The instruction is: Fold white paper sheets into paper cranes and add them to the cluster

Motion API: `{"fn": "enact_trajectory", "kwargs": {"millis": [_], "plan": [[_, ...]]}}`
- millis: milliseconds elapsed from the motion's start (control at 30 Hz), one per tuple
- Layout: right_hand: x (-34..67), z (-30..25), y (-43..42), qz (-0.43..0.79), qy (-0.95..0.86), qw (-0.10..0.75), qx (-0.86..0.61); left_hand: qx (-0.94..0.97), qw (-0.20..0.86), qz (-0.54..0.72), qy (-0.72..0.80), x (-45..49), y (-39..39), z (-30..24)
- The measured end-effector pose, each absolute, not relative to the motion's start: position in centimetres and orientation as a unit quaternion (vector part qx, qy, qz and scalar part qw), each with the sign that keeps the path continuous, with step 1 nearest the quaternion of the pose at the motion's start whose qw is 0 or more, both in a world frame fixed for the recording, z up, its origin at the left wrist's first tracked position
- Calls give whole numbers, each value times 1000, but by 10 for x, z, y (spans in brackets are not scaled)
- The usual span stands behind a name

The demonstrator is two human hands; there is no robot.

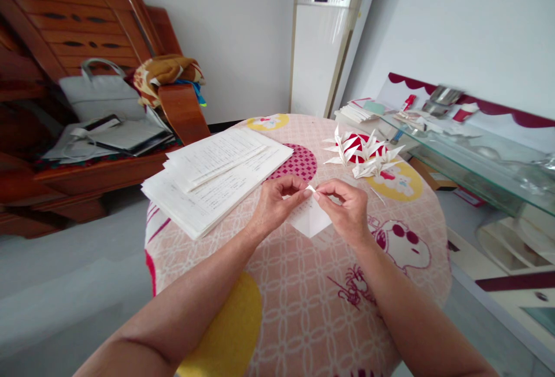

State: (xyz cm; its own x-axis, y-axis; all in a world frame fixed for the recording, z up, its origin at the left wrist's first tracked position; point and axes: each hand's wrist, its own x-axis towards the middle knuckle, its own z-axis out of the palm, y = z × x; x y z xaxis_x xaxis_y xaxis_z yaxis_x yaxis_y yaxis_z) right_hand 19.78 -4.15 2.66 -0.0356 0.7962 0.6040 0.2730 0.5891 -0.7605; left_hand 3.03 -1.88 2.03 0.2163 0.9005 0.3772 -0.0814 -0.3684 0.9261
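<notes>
Folding seems the present step, the left hand point(281, 202) and right hand point(348, 203) pinching the white sheet point(310, 224) by its twelve-o'clock tip near the worktop's point(299, 302) middle; next likely calls for a firm, aligned crease.

Between the forearms, the round tabletop under pink patterned cloth point(299, 296) lies open up to the small folded white paper sheet point(310, 224). Left of it, a thick stack of white, written-on paper sheets point(217, 174) blocks a low path beside the left fingers point(293, 181). Beyond the right fingers point(333, 185) stand spiky white folded-paper pieces point(344, 148); between stack and pieces, a lane reaches the far edge. A clear glass shelf point(477, 151) bounds the right.
</notes>
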Motion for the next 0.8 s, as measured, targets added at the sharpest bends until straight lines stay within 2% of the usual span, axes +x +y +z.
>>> {"fn": "enact_trajectory", "kwargs": {"millis": [167,333,800], "plan": [[199,26,-40,303,-648,564,-413,590,501,529,348,32,-22,22],[207,27,-36,380,-627,516,-444,560,526,511,385,30,-20,22],[210,26,-33,360,-634,497,-470,503,567,504,415,26,-14,21]]}}
